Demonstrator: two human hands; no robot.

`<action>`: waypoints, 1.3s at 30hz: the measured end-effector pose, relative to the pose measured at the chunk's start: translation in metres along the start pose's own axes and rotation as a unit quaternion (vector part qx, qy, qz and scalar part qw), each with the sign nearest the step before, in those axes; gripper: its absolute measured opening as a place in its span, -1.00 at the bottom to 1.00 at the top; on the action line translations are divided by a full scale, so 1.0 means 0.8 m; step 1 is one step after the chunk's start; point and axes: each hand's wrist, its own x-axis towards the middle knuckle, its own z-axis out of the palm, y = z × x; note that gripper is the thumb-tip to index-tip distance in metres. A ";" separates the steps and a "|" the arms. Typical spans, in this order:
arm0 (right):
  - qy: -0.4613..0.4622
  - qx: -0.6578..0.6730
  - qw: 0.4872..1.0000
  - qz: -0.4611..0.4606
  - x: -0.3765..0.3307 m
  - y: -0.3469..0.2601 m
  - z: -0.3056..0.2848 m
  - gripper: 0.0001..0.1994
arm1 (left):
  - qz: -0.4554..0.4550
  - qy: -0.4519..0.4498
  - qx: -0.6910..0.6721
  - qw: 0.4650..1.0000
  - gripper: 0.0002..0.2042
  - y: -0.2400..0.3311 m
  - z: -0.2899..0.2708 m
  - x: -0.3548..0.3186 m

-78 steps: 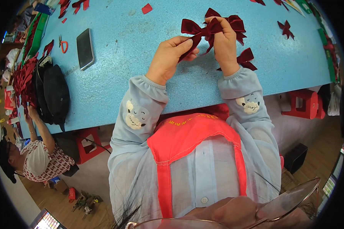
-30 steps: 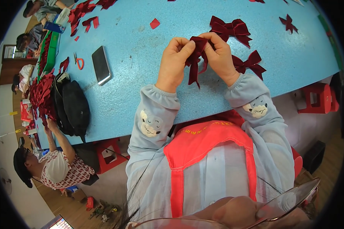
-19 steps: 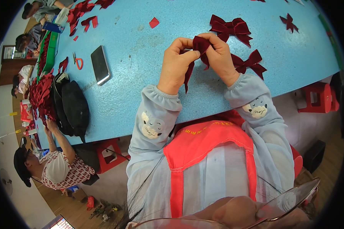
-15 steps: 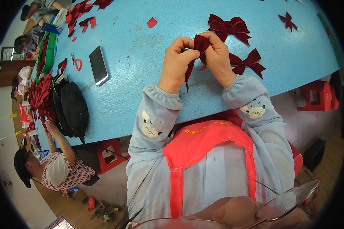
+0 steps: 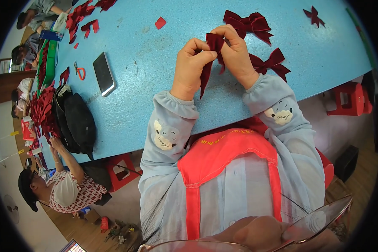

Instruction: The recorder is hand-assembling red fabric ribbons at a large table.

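Left hand: (image 5: 191,67) closed in a pinch, thumb and forefinger on the folded top of the dark red ribbon piece (image 5: 210,59); the other fingers are curled in.
Right hand: (image 5: 236,54) also closed in a pinch, fingertips meeting the left hand's at the same fold, from the other side.
Ribbon piece: held between both hands just above the blue tabletop (image 5: 155,63); a loose tail hangs down between the wrists, toward the person.
Handling, judged: light, soft and limp, with a velvety look; the tail droops under its own weight. It probably creases easily and unfolds if the pinch slackens. Not fragile, not slippery.
Where to grip, judged: at the gathered fold in the middle, pinched from both sides as it is now; the free tail gives no control.
Beyond the hands: one finished bow (image 5: 248,23) lies flat on the tabletop.
Beside the right wrist: a second finished bow (image 5: 271,63), close to the sleeve cuff.
Far right of the hands: a small bow (image 5: 313,14), well apart.
Left of the left hand: a dark phone (image 5: 103,73), with orange-handled scissors (image 5: 80,72) further out.
Far left edge: a black bag (image 5: 75,119) and heaps of red ribbon pieces (image 5: 42,111), where another person (image 5: 67,185) is seated.
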 end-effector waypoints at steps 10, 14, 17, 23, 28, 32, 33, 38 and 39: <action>0.035 0.057 0.992 0.106 -0.012 -0.013 0.003 -0.80 | -0.021 0.007 -0.065 0.998 -0.85 -0.009 0.010 0.000; 0.088 0.034 0.990 0.101 -0.013 -0.017 0.001 -0.80 | 0.030 0.031 -0.082 0.996 -0.86 -0.019 0.025 -0.007; 0.115 0.033 0.987 0.111 -0.014 -0.019 0.001 -0.82 | 0.057 0.049 -0.076 0.994 -0.87 -0.025 0.028 -0.009; 0.000 -0.014 0.993 0.115 -0.003 -0.010 -0.008 -0.90 | -0.015 0.030 -0.052 0.998 -0.92 -0.004 0.003 -0.004; -0.038 -0.001 0.994 0.101 -0.005 -0.015 -0.007 -0.92 | -0.021 0.015 0.073 0.997 -0.86 0.015 -0.006 0.002; -0.022 0.038 0.992 0.116 0.000 -0.019 -0.013 -0.91 | 0.044 0.071 0.052 0.995 -0.80 0.014 -0.028 0.012; -0.008 0.056 0.990 0.129 0.001 -0.020 -0.014 -0.91 | 0.046 0.074 0.051 0.995 -0.80 0.013 -0.032 0.012; -0.007 0.113 0.986 0.119 0.003 -0.006 -0.012 -0.91 | 0.023 0.038 0.118 0.992 -0.80 0.029 -0.017 0.010; -0.012 0.115 0.984 0.136 0.002 -0.009 -0.012 -0.90 | -0.001 0.009 0.146 0.989 -0.80 0.031 -0.011 0.007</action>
